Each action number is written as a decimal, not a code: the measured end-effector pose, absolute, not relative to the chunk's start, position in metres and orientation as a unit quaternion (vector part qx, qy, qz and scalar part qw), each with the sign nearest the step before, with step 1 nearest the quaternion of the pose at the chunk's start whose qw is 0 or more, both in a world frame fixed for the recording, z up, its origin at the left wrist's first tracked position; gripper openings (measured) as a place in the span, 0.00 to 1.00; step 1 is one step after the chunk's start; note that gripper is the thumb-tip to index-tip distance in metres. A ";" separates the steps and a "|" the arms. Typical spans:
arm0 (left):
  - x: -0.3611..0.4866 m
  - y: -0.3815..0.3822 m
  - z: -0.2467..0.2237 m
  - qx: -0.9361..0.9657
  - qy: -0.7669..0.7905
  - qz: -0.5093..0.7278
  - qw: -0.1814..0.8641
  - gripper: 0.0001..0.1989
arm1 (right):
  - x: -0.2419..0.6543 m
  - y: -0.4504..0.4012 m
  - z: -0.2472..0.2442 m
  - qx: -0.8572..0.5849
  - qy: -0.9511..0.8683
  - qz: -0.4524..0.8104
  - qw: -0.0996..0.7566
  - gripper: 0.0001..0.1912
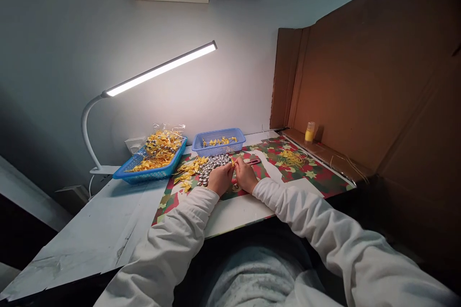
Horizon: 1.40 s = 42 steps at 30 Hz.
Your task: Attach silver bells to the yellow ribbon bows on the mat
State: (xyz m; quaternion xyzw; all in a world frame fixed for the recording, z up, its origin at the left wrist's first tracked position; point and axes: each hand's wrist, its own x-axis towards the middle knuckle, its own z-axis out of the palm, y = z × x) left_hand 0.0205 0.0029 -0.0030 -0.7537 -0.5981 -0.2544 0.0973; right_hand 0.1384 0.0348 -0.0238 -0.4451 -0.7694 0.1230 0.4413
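Note:
My left hand (220, 178) and my right hand (245, 176) meet fingertip to fingertip above the patterned mat. Both are closed, pinching a small yellow ribbon bow (233, 163) whose edge shows between them; the rest is hidden by my fingers. Just left of my left hand lies a pile of silver bells (215, 162). Loose yellow bows (190, 169) are heaped beside that pile. A single shiny bell (235, 186) sits under my wrists. Beyond my right hand is a narrow pinkish tool (254, 161), too small to identify.
A blue basket (147, 172) piled with yellow bows stands at left, under a lit lamp (162, 69). Behind my hands is a shallower blue basket (218, 147) with some bows. Yellow strings (291, 157) lie at right, near a small yellow bottle (309, 132) by the cardboard wall (345, 86).

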 end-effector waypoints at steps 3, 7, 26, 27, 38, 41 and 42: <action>0.019 0.004 -0.002 -0.740 -0.614 -0.256 0.097 0.11 | 0.139 0.038 -0.024 -0.417 -0.754 0.171 0.478 0.07; 0.012 0.006 -0.001 -0.725 -0.622 -0.279 0.098 0.11 | 0.146 0.041 -0.022 -0.400 -0.752 0.221 0.475 0.06; 0.005 0.006 -0.002 -0.746 -0.478 -0.461 0.054 0.08 | 0.151 0.035 -0.016 -0.316 -0.763 0.259 0.501 0.10; 0.005 0.006 -0.001 -0.748 -0.476 -0.460 0.052 0.08 | 0.151 0.036 -0.016 -0.315 -0.756 0.270 0.506 0.11; 0.000 0.011 -0.001 -0.709 -0.493 -0.499 0.065 0.07 | 0.157 0.042 -0.012 -0.296 -0.772 0.245 0.506 0.10; 0.000 0.011 -0.001 -0.717 -0.489 -0.495 0.057 0.06 | 0.158 0.044 -0.014 -0.294 -0.773 0.222 0.517 0.11; 0.000 0.011 -0.001 -0.718 -0.487 -0.494 0.054 0.06 | 0.157 0.045 -0.015 -0.291 -0.775 0.215 0.518 0.11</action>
